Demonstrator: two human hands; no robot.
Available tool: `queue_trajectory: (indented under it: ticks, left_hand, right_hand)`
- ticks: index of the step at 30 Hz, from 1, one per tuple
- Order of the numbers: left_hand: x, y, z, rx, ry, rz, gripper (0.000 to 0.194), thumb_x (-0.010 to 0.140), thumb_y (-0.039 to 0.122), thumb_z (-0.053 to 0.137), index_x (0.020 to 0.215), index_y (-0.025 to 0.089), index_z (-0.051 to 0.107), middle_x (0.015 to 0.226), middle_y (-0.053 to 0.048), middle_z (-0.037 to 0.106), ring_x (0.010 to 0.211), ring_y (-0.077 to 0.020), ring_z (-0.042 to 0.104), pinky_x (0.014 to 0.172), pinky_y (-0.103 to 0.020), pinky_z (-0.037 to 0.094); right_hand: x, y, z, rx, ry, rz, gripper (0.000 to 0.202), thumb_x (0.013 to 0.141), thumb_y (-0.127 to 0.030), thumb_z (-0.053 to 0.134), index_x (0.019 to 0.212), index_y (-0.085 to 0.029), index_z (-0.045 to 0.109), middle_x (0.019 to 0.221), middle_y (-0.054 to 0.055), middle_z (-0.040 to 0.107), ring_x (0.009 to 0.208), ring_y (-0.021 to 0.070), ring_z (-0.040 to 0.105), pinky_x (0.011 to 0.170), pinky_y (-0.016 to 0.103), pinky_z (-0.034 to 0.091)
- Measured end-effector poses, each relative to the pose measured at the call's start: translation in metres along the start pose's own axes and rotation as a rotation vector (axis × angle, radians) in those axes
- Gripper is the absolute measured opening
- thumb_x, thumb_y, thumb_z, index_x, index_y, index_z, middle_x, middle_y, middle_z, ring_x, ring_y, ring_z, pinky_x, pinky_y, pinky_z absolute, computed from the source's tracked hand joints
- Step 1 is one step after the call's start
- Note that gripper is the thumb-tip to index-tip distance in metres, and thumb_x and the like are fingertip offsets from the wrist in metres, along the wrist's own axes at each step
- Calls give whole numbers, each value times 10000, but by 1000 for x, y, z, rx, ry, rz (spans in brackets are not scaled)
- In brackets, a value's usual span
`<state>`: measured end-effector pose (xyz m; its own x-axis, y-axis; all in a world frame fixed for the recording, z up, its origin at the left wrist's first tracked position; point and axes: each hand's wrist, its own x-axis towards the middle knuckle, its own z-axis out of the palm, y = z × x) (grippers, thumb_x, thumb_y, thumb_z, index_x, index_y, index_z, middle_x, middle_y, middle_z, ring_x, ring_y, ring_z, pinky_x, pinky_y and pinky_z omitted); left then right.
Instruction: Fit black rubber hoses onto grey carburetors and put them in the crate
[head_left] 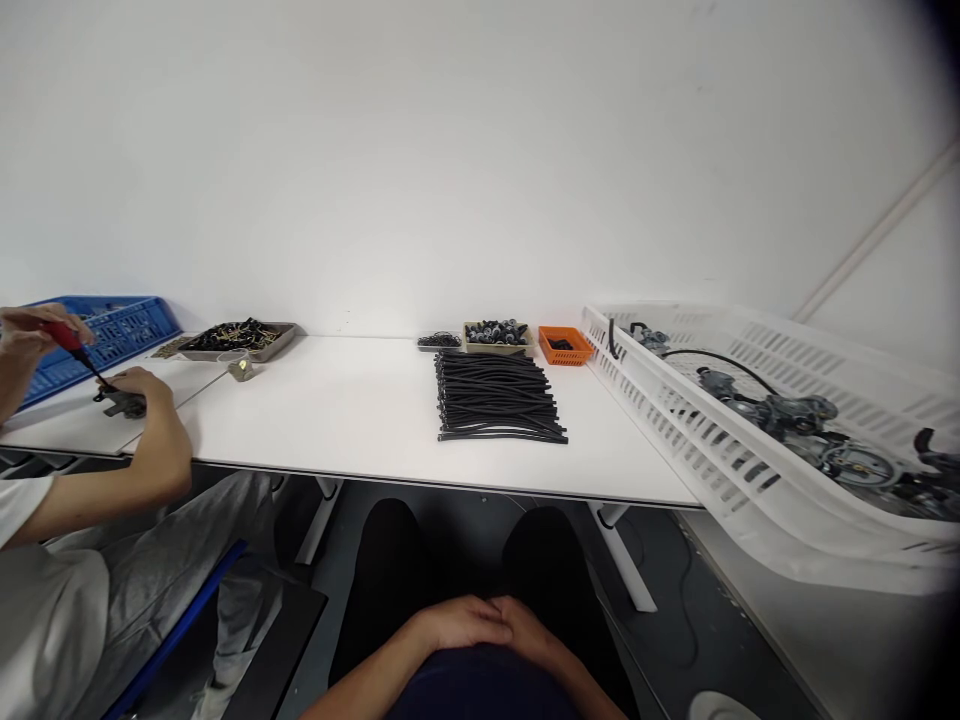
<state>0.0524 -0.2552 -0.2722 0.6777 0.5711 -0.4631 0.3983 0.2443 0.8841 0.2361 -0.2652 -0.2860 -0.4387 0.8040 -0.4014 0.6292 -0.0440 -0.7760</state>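
My left hand [466,622] rests in my lap, its fingers closed together over the fingers of my right hand [523,628]. My right hand is also closed, with its fingertips partly hidden under the left. No object shows in either hand. On the white table [360,400] beyond my knees lies a neat row of black rubber hoses [495,395], side by side. Behind them are a small dark tray [439,347] of thin black parts, a cream tray [467,346] of small black and silver parts, and an orange basket [566,356] with a few black pieces.
A large white crate [697,440] of carburetors [795,412] juts past the table's right edge. At left, a co-worker [161,440] holds a red-handled screwdriver [64,338] to a metal part [124,403]. Nearby are a blue crate [131,335] and a tray [277,345] of black and brass-coloured parts.
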Motion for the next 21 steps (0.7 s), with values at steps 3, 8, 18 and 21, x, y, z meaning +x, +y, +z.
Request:
queue_trajectory:
  ticks: [3,8,18,21]
  left_hand:
    - [1,0,0,6,-3,3,544,786,720,754,950,204,813,865,3,700,908,-206,631,944,-350,488]
    - [1,-1,-1,11,-4,8,541,785,719,753,959,210,811,881,3,710,913,-210,638,953,-351,491]
    - [0,1,1,-11,6,37,474,785,664,785,915,209,808,839,14,701,904,-201,643,946,-339,496]
    - [-4,2,1,-36,35,59,463,786,644,793,933,206,818,843,12,717,924,-211,659,958,-348,503]
  right_hand:
    - [-1,-1,-1,9,0,-2,155,756,-278,626,741,-170,737,811,56,768,882,284,737,761,328,505]
    - [-2,-2,0,24,11,1,166,783,-297,622,754,-177,734,855,61,787,909,283,748,748,317,501]
    - [1,-4,4,124,88,14,98,717,-270,681,664,-190,698,757,37,760,874,284,728,782,343,508]
    - [2,-8,6,187,124,7,94,696,-277,692,661,-191,695,763,33,762,883,287,725,802,352,517]
